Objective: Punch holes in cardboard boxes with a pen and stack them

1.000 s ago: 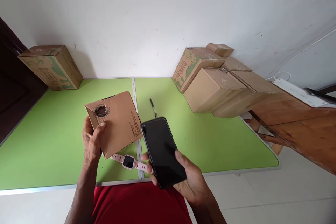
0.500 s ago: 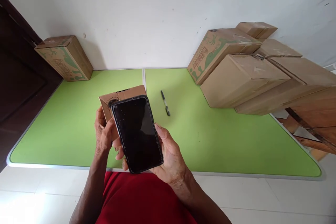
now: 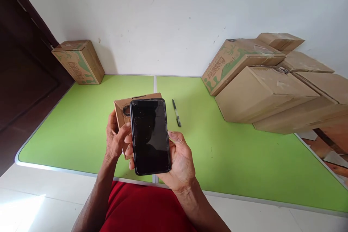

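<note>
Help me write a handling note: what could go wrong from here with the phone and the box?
The phone could slip, since the right hand grips it by its side edges.
The phone hides much of the box in the left hand, so the two might bump unseen.
The pen lies loose on the table, just right of the phone in view, so a sideways sweep might knock it.

Phone (image 3: 150, 137) before box (image 3: 123, 119), pen (image 3: 176, 111) on table (image 3: 231, 166) to their right, cartons (image 3: 252, 94) rear right, lone carton (image 3: 78, 64) rear left
</note>
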Demonstrator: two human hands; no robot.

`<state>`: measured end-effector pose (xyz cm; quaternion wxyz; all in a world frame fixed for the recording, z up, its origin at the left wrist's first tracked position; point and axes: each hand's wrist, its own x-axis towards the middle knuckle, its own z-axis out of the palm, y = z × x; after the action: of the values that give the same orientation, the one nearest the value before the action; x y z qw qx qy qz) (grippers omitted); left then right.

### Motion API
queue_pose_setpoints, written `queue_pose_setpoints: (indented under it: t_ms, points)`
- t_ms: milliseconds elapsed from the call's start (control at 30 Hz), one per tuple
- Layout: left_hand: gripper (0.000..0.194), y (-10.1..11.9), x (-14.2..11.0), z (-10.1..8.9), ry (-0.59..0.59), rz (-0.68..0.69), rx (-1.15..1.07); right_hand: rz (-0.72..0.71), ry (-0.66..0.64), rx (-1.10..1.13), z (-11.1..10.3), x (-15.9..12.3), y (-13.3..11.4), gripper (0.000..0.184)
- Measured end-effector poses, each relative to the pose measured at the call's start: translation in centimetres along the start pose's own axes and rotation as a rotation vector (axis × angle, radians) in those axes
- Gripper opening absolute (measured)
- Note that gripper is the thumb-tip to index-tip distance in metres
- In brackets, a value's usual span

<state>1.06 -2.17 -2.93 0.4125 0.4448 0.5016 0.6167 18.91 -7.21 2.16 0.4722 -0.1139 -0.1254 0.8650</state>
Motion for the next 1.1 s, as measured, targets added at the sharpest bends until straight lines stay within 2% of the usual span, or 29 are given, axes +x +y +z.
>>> queue_pose_setpoints:
  t_ms: [133, 333, 700, 1100]
  points:
    - [0.060, -0.4, -0.1, -0.1, -0.009, -0.028, -0.015, -0.012, -0.028, -0.013, 0.1, 0.0, 0.1, 0.046]
    - [0.071, -1.0, -0.2, -0.4, -0.037, -0.007, -0.010, -0.001, -0.018, -0.043, -0.1, -0.2, 0.4, 0.064]
    - [0.068, -0.7, -0.5, -0.6, -0.034, -0.051, -0.019, 0.004, 0.038, -0.136, -0.7, -0.6, 0.7, 0.060]
    - [0.064, 0.0, -0.6, -0.3, -0.027, -0.058, -0.008, -0.030, 0.053, -0.189, 0.0, -1.5, 0.5, 0.057]
